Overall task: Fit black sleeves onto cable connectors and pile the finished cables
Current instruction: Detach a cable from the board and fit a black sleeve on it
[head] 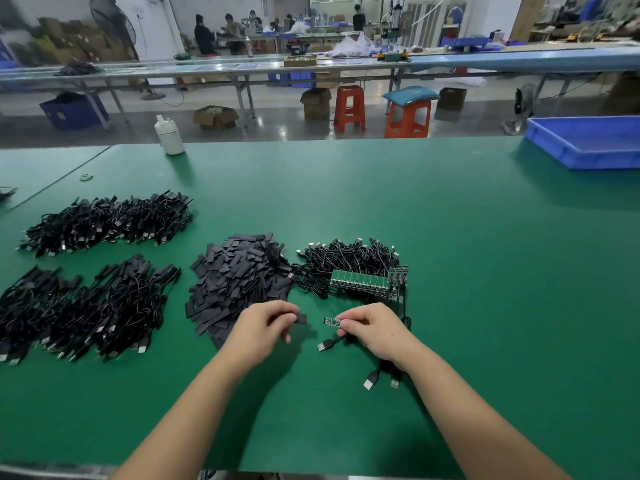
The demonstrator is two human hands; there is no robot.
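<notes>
My left hand (265, 325) pinches a flat black sleeve (300, 319) just above the green table. A short gap to its right, my right hand (372, 327) pinches a cable's small green circuit-board connector (331, 322), whose tip points at the sleeve. That cable's USB plug (322, 346) lies below it. Two more USB plugs (370, 382) stick out under my right wrist. A heap of loose black sleeves (239, 278) lies behind my left hand. A bundle of unsleeved cables with green boards (356, 271) lies behind my right hand.
Two piles of sleeved black cables lie at the left, one far (107, 220) and one near (79, 310). A white bottle (169, 135) stands at the table's far edge. A blue tray (588, 142) sits at the far right. Stools, benches and people are beyond.
</notes>
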